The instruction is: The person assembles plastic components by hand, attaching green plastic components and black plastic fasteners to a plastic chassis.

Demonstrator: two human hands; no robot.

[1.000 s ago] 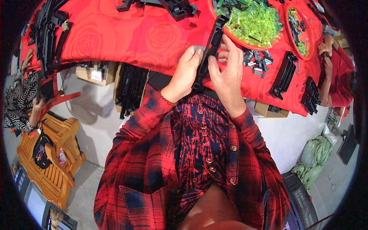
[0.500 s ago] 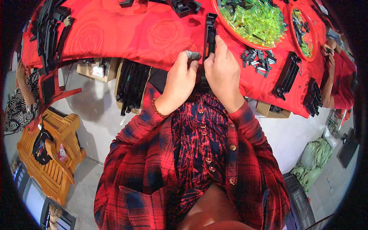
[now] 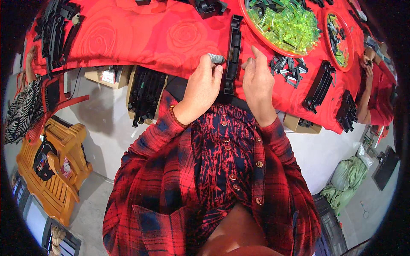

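A long narrow black plastic part [image 3: 233, 55] lies on the red cloth between my hands, pointing away from me. My left hand [image 3: 199, 88] is closed on a small grey speckled lump [image 3: 216, 58], just left of that part. What the lump is made of I cannot make out. To the part's right, my right hand [image 3: 258, 81] is off it, with the index finger stretched forward and the thumb apart. Nothing shows between its fingers. Small black and clear pieces [image 3: 289, 69] lie in a loose pile right of this hand.
A red-rimmed basin [image 3: 256, 36] of yellow-green clear pieces stands ahead right, beside a smaller red basin [image 3: 328, 40]. Black parts [image 3: 318, 87] lie at right, more [image 3: 53, 36] at far left. Boxes [image 3: 146, 91] stand below the table edge. Another person [image 3: 381, 91] sits at far right.
My right hand has let go of the black part and moved right, leaving it lying on the cloth. The left hand stays closed on the grey lump, nearly in place.
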